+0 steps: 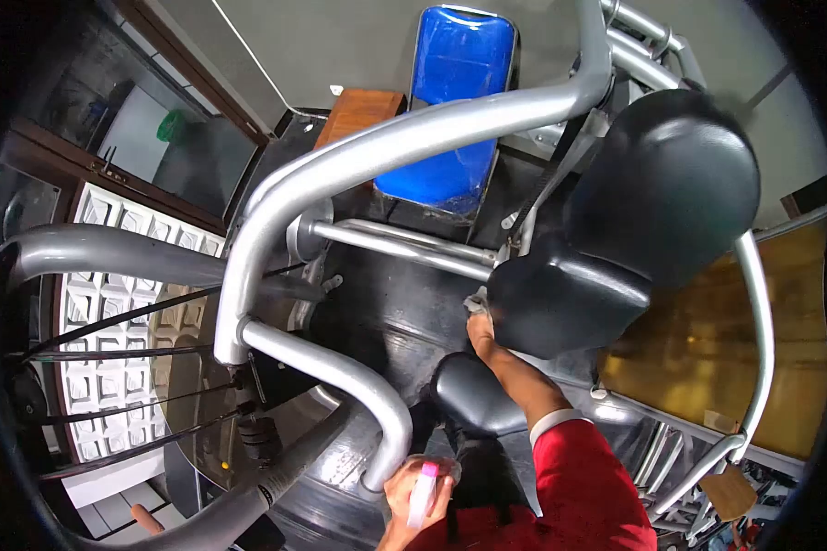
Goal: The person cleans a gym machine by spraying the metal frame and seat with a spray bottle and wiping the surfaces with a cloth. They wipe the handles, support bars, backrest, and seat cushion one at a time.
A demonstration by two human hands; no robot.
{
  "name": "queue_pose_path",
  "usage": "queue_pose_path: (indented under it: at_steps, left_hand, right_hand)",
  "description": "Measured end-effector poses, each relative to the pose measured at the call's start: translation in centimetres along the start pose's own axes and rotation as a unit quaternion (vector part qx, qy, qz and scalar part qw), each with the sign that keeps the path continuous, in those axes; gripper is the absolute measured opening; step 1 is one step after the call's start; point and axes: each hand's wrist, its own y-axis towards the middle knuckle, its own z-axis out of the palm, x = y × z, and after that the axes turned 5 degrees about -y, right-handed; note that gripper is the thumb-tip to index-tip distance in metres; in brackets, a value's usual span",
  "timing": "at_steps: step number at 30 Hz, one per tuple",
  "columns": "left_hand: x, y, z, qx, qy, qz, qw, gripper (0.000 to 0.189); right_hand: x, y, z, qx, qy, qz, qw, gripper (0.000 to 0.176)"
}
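Observation:
My right hand (480, 332) reaches out to the left edge of the black padded seat (560, 298) of a gym machine. Its fingers are closed on a crumpled greyish cloth (476, 301), which lies against the seat's edge. Close to my body, my left hand (402, 487) is wrapped around a spray bottle (422, 496) with a white and pink top. That hand is beside the lower end of a curved silver tube (377, 413). Above the seat stands the black backrest (675, 174). A smaller black pad (476, 393) is below my right forearm.
A thick silver frame bar (413, 138) arches across the view. Behind it are a blue padded board (455, 64) and a brown wooden box (358, 115). Black cables (129, 352) run at the left. A gold-coloured panel (726, 349) stands at the right.

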Motion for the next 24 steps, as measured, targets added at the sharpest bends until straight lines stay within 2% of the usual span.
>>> queue_pose_path:
  at_steps: [1, 2, 4, 5, 7, 9, 12, 15, 17, 18, 19, 20, 21, 23, 24]
  left_hand:
    - [0.1, 0.0, 0.0, 0.0, 0.003, -0.005, 1.0, 0.013]
    - [-0.1, 0.0, -0.1, 0.0, 0.005, 0.003, 1.0, 0.014]
    - [-0.6, 0.5, 0.0, 0.001, 0.0, 0.008, 1.0, 0.017]
    - [-0.4, 0.6, 0.1, 0.003, 0.004, 0.006, 1.0, 0.017]
    - [-0.2, 0.6, -0.1, 0.003, 0.016, 0.019, 1.0, 0.013]
    - [-0.2, 0.5, 0.0, 0.003, 0.01, 0.014, 1.0, 0.014]
    - [-0.5, 0.5, 0.1, -0.001, -0.008, 0.016, 1.0, 0.018]
    - [-0.8, 0.8, 0.0, 0.013, 0.06, 0.054, 0.997, 0.017]
    - [-1.0, 0.9, 0.0, 0.032, 0.058, -0.003, 0.998, 0.016]
    - [-0.5, 0.2, 0.0, 0.034, 0.019, -0.054, 0.998, 0.014]
    - [-0.9, 0.4, 0.1, 0.035, 0.034, -0.041, 0.998, 0.012]
    - [-1.4, 0.7, 0.2, 0.037, 0.044, -0.022, 0.998, 0.01]
    - [-2.0, 1.0, 0.3, 0.04, 0.053, -0.002, 0.998, 0.008]
    - [-3.0, 1.3, 0.5, 0.056, 0.053, 0.011, 0.997, 0.007]
    - [-3.3, 1.5, 0.7, 0.069, 0.057, 0.015, 0.996, 0.006]
  right_hand:
    - [-1.2, -2.0, -2.7, -0.008, -0.061, -0.031, 0.998, 0.028]
    - [-2.3, -3.7, -4.0, -0.008, -0.06, -0.035, 0.998, 0.028]
    - [-3.7, -5.7, -6.1, 0.006, 0.15, -0.008, 0.989, 0.026]
    - [-3.1, -5.3, -5.9, 0.005, 0.154, -0.01, 0.988, 0.026]
    - [-0.6, -5.3, -4.4, -0.028, 0.251, 0.01, 0.967, 0.023]
    - [0.2, -6.2, -3.9, -0.035, 0.277, -0.005, 0.96, 0.022]
    - [-0.5, -7.5, -4.4, -0.047, 0.246, -0.05, 0.967, 0.025]
    - [-3.3, -9.4, -6.3, -0.007, 0.323, -0.069, 0.944, 0.027]
    - [-3.0, -10.5, -5.2, -0.137, 0.509, -0.076, 0.846, 0.028]
    - [-1.9, -10.4, -4.6, -0.188, 0.619, -0.05, 0.761, 0.029]
    - [-2.1, -10.8, -5.3, -0.238, 0.713, -0.026, 0.659, 0.03]
    - [-2.4, -11.4, -5.6, -0.165, 0.764, -0.001, 0.623, 0.038]
    - [-6.5, -14.7, -8.5, -0.079, 0.789, -0.034, 0.608, 0.038]
    - [-6.0, -17.8, -8.8, -0.126, 0.946, 0.004, 0.299, 0.034]
    - [-5.7, -19.2, -8.8, -0.113, 0.984, 0.02, 0.135, 0.034]
